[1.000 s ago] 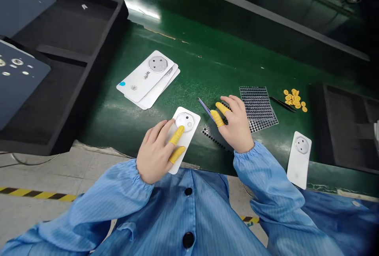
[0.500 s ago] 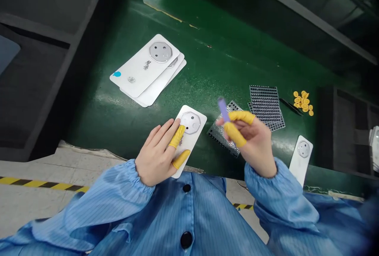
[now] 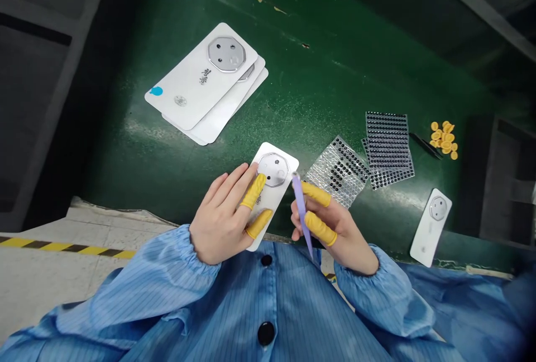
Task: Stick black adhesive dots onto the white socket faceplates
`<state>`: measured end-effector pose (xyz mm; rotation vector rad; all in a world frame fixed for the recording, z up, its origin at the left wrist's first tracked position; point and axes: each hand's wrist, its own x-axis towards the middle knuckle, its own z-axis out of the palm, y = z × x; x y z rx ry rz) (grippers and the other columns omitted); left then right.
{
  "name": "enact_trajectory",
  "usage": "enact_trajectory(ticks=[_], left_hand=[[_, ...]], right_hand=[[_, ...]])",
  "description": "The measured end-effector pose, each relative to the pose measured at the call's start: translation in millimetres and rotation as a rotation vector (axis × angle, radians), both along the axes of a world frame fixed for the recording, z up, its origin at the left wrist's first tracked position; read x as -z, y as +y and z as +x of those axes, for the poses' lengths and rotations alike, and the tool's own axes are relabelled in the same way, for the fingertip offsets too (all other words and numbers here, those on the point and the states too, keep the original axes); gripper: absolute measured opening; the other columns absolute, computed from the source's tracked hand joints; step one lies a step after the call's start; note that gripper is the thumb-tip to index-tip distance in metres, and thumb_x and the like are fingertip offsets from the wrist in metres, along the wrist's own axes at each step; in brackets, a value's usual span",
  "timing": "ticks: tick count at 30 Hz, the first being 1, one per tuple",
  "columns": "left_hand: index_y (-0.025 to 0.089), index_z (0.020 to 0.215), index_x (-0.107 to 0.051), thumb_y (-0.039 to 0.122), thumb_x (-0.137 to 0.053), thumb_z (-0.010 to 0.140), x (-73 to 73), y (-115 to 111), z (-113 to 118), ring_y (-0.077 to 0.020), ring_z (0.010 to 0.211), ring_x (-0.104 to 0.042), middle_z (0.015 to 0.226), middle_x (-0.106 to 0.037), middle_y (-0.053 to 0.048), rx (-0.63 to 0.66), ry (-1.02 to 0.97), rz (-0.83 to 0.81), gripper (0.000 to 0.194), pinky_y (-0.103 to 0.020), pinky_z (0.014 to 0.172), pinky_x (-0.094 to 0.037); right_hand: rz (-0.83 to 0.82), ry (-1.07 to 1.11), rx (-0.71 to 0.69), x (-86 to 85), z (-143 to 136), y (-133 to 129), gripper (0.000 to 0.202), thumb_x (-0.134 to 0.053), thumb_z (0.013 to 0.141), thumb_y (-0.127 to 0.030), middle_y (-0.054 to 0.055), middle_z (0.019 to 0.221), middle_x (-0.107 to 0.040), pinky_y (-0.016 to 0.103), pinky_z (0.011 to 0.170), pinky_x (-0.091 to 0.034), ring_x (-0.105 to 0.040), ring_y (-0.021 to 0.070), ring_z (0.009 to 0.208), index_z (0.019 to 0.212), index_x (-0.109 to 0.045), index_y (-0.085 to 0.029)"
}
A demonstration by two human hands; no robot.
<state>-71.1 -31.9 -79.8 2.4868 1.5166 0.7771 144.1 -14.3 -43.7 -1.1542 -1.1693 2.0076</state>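
Note:
A white phone back panel (image 3: 272, 205) with a grey octagonal camera area lies at the table's near edge. My left hand (image 3: 228, 211) rests flat on it, fingers stretched, with yellow finger cots on the index finger and thumb. Just to the right, my right hand (image 3: 329, 219), also in yellow cots, pinches a slim purple stick-like tool (image 3: 300, 203). Its grey end points up beside the panel's right edge; its other end tapers towards my body. Behind the right hand lies a clear sheet (image 3: 337, 169) with rows of small black round pieces, some spots bare.
A stack of white panels (image 3: 188, 85), the top one with a blue sticker, lies at the upper left. To the right are more black-dotted sheets (image 3: 387, 144), black tweezers (image 3: 426, 146), loose yellow finger cots (image 3: 444, 137) and another panel (image 3: 431, 228). Dark racks (image 3: 46, 99) flank the table.
My right hand has moved left and down with the purple tool, from over the clear sheet to beside the panel. More of the sheet now shows. The left hand stays on the panel.

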Motion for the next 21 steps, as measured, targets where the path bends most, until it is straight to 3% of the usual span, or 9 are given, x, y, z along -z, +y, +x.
enact_trajectory(ticks=[3,5,8,11,21], left_hand=[[0.011,0.098,-0.059,0.026,-0.066,0.079,0.1,-0.3,-0.3,-0.0373,0.122,-0.056,0.128,-0.059,-0.026,-0.002,0.006,-0.012,0.025,-0.048,0.095,-0.046],[0.010,0.099,-0.059,0.026,-0.066,0.079,0.4,-0.6,-0.6,-0.0373,0.122,-0.055,0.129,-0.059,-0.026,-0.005,0.008,-0.018,0.026,-0.048,0.095,-0.046],[0.011,0.097,-0.058,0.026,-0.066,0.079,1.0,-1.1,-1.4,-0.0368,0.123,-0.055,0.128,-0.059,-0.026,-0.003,0.006,-0.019,0.024,-0.048,0.096,-0.045],[0.013,0.098,-0.057,0.026,-0.065,0.080,1.3,-1.6,-1.9,-0.0353,0.125,-0.053,0.129,-0.059,-0.026,0.001,0.007,-0.028,0.024,-0.047,0.097,-0.045],[0.012,0.111,-0.059,0.029,-0.061,0.083,-0.5,-0.4,-1.3,-0.0358,0.126,-0.052,0.135,-0.055,-0.025,0.012,0.066,-0.079,0.033,-0.048,0.096,-0.045]], right_hand=[[0.223,-0.134,-0.051,1.6,-1.8,-2.6,0.033,-0.048,0.094,-0.026,0.000,0.087,-0.051,0.023,0.049,-0.053,-0.049,0.0074,0.057,0.127,-0.047,-0.028],[0.528,-0.375,-0.080,5.2,-1.8,-2.2,0.035,-0.048,0.092,-0.018,0.003,0.094,-0.052,0.025,0.056,-0.053,-0.050,0.0091,0.063,0.126,-0.049,-0.027],[0.905,-0.713,-0.241,10.8,-3.1,0.0,0.033,-0.042,0.090,-0.010,0.008,0.102,-0.050,0.029,0.061,-0.054,-0.052,0.0125,0.072,0.119,-0.055,-0.021],[0.977,-0.875,-0.363,12.9,-7.0,1.2,0.032,-0.036,0.088,-0.008,0.008,0.098,-0.048,0.027,0.055,-0.053,-0.050,0.0116,0.067,0.112,-0.057,-0.016],[1.050,-1.036,-0.427,9.2,-12.6,-1.9,0.028,-0.034,0.081,-0.002,0.009,0.095,-0.045,0.026,0.050,-0.052,-0.047,0.0114,0.064,0.079,-0.059,-0.014]])
